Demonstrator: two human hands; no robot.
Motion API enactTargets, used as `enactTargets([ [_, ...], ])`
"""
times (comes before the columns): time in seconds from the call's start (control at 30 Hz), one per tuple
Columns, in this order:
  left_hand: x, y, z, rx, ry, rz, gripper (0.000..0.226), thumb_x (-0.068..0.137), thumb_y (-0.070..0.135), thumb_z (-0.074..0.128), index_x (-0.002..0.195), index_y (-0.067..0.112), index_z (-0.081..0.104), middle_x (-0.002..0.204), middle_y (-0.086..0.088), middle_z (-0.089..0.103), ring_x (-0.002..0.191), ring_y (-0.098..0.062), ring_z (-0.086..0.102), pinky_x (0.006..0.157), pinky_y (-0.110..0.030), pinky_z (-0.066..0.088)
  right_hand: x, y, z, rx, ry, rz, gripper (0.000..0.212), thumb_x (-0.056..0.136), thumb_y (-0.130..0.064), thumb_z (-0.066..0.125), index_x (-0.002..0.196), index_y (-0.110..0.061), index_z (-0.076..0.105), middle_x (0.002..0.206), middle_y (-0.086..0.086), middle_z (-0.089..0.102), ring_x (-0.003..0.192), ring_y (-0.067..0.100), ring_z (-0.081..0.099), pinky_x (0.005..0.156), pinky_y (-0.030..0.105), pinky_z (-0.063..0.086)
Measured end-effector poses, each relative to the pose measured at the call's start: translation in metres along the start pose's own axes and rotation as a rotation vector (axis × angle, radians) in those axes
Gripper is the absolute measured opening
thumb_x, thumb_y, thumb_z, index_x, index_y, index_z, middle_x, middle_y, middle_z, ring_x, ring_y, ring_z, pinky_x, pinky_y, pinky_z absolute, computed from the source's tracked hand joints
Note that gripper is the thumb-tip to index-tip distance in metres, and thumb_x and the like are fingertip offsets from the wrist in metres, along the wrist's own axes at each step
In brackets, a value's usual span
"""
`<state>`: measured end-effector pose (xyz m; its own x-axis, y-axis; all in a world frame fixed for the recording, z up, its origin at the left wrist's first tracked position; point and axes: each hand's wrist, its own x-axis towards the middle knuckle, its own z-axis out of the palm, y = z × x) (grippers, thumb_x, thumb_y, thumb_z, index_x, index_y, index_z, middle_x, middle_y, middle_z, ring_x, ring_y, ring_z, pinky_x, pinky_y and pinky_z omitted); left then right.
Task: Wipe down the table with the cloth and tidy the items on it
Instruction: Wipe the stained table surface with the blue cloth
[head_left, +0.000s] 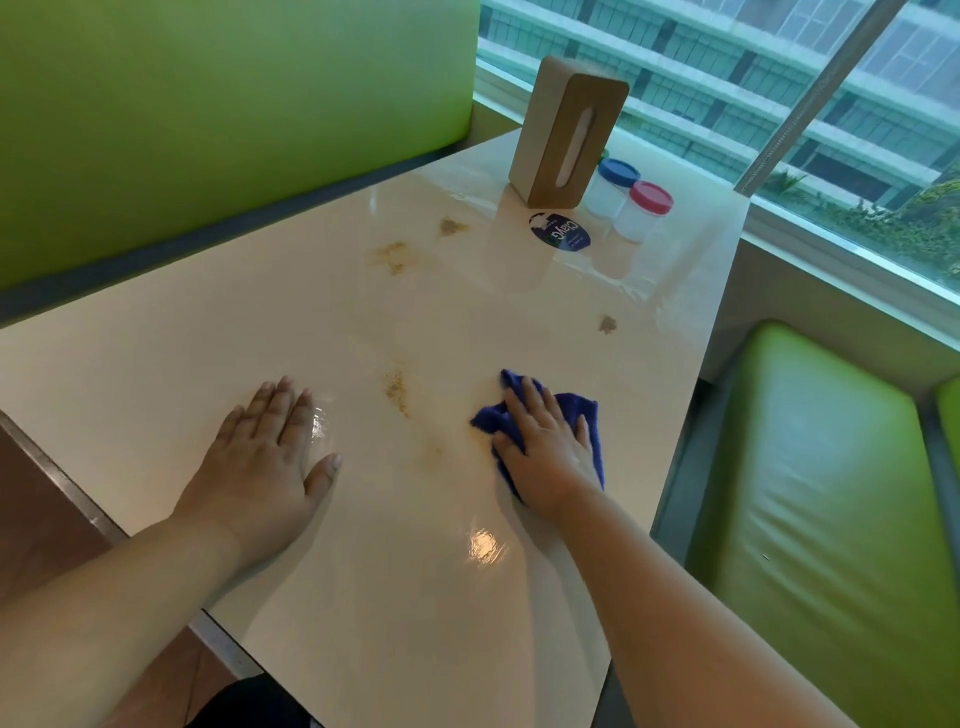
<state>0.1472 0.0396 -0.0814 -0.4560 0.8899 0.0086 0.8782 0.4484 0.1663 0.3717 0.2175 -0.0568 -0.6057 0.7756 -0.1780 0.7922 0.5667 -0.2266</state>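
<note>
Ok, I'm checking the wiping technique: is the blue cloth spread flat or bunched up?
Bunched. The blue cloth shows crumpled folds around the right hand, which presses it with straight fingers onto the table.

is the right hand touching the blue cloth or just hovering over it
Touching. The head view shows the right hand lying flat on the blue cloth, with no gap and the cloth bunched out around it.

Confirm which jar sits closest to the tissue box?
The blue-lid jar: it stands right beside the tissue box, while the red-lid jar stands on its far side, further from the box.
</note>
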Motion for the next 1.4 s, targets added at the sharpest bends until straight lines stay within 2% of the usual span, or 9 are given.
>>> enactTargets([
  [0.17,0.0,0.001,-0.002,0.01,-0.015,-0.004,0.096,0.072,0.064,-0.009,0.15,0.012,0.007,0.159,-0.009,0.0,0.147,-0.021,-0.002,0.118,-0.036,0.001,-0.046,0.005,0.009,-0.053,-0.008,-0.219,0.062,0.094,-0.06,0.021,0.149,-0.041,0.002,0.155,-0.024,-0.015,0.14,-0.003,-0.02,0.118,0.038,-0.012],
  [0.37,0.0,0.001,-0.002,0.031,-0.008,-0.001,0.095,0.073,0.064,-0.008,0.15,0.01,0.009,0.159,-0.01,0.001,0.147,-0.022,0.0,0.117,-0.036,0.003,-0.015,-0.007,0.006,-0.058,0.016,0.032,0.062,0.097,-0.055,0.021,0.15,-0.036,-0.004,0.154,-0.02,-0.019,0.141,0.003,-0.02,0.116,0.047,-0.013],
  [0.6,0.002,0.0,0.001,0.025,-0.011,0.005,0.094,0.075,0.065,-0.003,0.15,0.009,0.012,0.159,-0.011,0.006,0.147,-0.023,0.003,0.118,-0.038,0.006,-0.053,-0.008,0.012,-0.062,-0.002,-0.215,0.058,0.094,-0.057,0.016,0.148,-0.042,0.0,0.153,-0.026,-0.016,0.141,-0.002,-0.019,0.118,0.036,-0.01],
  [0.73,0.003,-0.001,0.001,0.023,-0.023,0.001,0.095,0.073,0.065,-0.007,0.15,0.011,0.008,0.159,-0.01,0.001,0.147,-0.022,0.0,0.118,-0.037,0.004,-0.039,0.006,0.005,-0.013,0.035,0.018,0.056,0.1,-0.048,0.022,0.15,-0.038,-0.001,0.154,-0.021,-0.015,0.144,0.004,-0.016,0.119,0.039,-0.007],
  [0.83,0.003,-0.003,0.003,0.009,-0.02,0.002,0.095,0.074,0.066,-0.004,0.15,0.011,0.009,0.159,-0.01,0.003,0.147,-0.023,0.001,0.118,-0.038,0.005,-0.031,-0.021,0.013,-0.054,0.035,0.131,0.069,0.095,-0.061,0.019,0.151,-0.03,-0.007,0.156,-0.012,-0.021,0.144,0.013,-0.02,0.116,0.044,-0.013],
  [0.93,0.002,-0.002,0.002,0.016,-0.023,0.0,0.094,0.074,0.065,-0.005,0.15,0.011,0.007,0.159,-0.01,0.002,0.147,-0.022,0.0,0.118,-0.037,0.004,-0.055,-0.039,0.022,-0.078,0.008,0.024,0.077,0.09,-0.068,0.017,0.15,-0.03,-0.011,0.154,-0.012,-0.026,0.142,0.013,-0.025,0.115,0.045,-0.016],
  [1.03,0.002,0.0,0.001,0.017,-0.023,-0.001,0.094,0.074,0.065,-0.005,0.15,0.012,0.006,0.159,-0.009,0.001,0.147,-0.022,-0.001,0.118,-0.037,0.003,-0.077,-0.024,0.018,-0.082,0.003,-0.058,0.068,0.092,-0.064,0.016,0.149,-0.037,-0.011,0.153,-0.019,-0.026,0.141,0.007,-0.027,0.117,0.038,-0.014],
  [1.23,0.002,0.0,-0.001,0.015,-0.027,-0.004,0.095,0.073,0.065,-0.006,0.15,0.012,0.006,0.159,-0.009,0.0,0.147,-0.021,-0.002,0.118,-0.036,0.002,-0.055,-0.027,0.017,-0.003,0.059,0.042,0.056,0.102,-0.043,0.02,0.15,-0.032,-0.006,0.155,-0.015,-0.02,0.14,0.005,-0.023,0.114,0.03,-0.015],
  [1.4,0.001,0.0,0.0,0.007,-0.02,0.0,0.094,0.074,0.065,-0.004,0.15,0.011,0.009,0.159,-0.01,0.003,0.147,-0.022,0.001,0.118,-0.037,0.004,-0.082,-0.035,0.021,-0.021,-0.016,-0.2,0.055,0.101,-0.045,0.023,0.148,-0.038,-0.003,0.152,-0.023,-0.02,0.14,0.0,-0.024,0.114,0.028,-0.017],
])
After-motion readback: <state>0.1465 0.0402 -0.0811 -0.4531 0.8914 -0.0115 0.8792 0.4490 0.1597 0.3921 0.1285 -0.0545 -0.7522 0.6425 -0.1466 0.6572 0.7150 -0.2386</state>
